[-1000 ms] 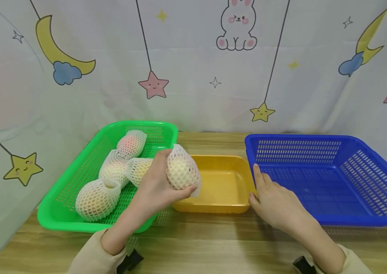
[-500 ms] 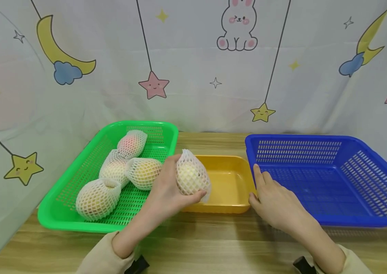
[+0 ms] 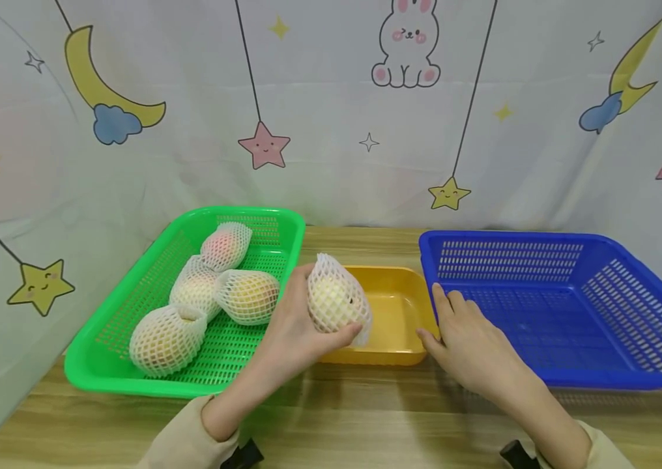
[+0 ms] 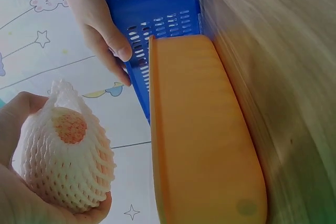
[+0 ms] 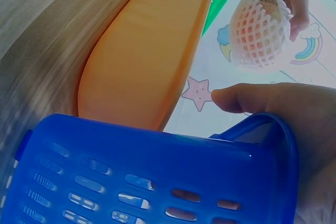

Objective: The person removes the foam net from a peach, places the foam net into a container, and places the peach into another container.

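Left hand, head view: centre of frame, fingers curled round a netted fruit, raised above the bench.
Right hand, head view: right of centre, fingers extended, touching the blue basket.
Green basket, head view: left of frame, containing four wrapped fruits.
Netted fruit, left wrist view: lower left, held, apart from the yellow tray.
Netted fruit, right wrist view: upper right.

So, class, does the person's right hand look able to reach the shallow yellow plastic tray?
Probably yes: the right hand is at the left rim of the blue slotted plastic basket, close beside the tray, and nothing visible blocks its way.
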Tool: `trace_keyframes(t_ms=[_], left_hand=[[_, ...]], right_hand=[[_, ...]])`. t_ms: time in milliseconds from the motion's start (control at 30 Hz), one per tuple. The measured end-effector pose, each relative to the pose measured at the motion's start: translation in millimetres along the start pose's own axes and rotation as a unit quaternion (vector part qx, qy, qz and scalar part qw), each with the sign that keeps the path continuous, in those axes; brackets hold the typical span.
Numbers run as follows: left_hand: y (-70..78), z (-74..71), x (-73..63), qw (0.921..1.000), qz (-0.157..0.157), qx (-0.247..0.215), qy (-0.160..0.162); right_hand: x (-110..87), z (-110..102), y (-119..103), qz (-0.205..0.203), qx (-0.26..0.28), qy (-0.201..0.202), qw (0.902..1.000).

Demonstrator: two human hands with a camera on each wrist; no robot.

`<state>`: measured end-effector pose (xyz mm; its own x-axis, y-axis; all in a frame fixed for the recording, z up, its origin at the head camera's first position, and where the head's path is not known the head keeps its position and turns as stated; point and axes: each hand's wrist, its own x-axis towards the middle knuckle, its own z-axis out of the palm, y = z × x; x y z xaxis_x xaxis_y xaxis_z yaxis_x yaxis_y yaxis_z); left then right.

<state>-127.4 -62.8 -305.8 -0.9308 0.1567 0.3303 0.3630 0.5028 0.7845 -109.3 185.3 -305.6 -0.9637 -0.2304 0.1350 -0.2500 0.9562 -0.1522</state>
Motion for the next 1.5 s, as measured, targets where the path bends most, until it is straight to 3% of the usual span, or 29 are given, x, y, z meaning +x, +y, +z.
trace_keyframes(t_ms=[300, 500, 700, 833, 1033, 1133, 1500], left_hand=[[0.3, 1.2, -3.6, 0.9992, -0.010, -0.036, 0.014], [-0.3, 2.5, -3.1, 0.9987, -0.011, -0.044, 0.021], [-2.6, 3.2, -3.5, 0.9979, -0.009, -0.059, 0.025], [-4.3, 4.1, -2.9, 0.9971, 0.004, -0.069, 0.031], [-5.0, 5.5, -3.3, 0.9949, 0.018, -0.092, 0.036], [-4.0, 5.8, -3.9, 0.9940, 0.019, -0.102, 0.034], [-3.5, 9.7, -5.7, 0.9937, 0.019, -0.103, 0.041]], right_hand=[[-1.4, -1.2, -3.1, -0.026, -0.071, 0.060, 0.9953], [-3.6, -2.9, -7.6, -0.037, -0.064, 0.095, 0.9927], [-7.8, -6.1, -18.9, -0.085, -0.036, 0.134, 0.9866], [-10.7, -6.6, -27.1, -0.106, 0.002, 0.158, 0.9816], [-11.8, -0.5, -36.7, -0.122, 0.130, 0.156, 0.9716], [-12.0, 3.6, -38.8, -0.142, 0.165, 0.154, 0.9638], [-10.2, 10.9, -40.6, -0.218, 0.267, 0.100, 0.9335]])
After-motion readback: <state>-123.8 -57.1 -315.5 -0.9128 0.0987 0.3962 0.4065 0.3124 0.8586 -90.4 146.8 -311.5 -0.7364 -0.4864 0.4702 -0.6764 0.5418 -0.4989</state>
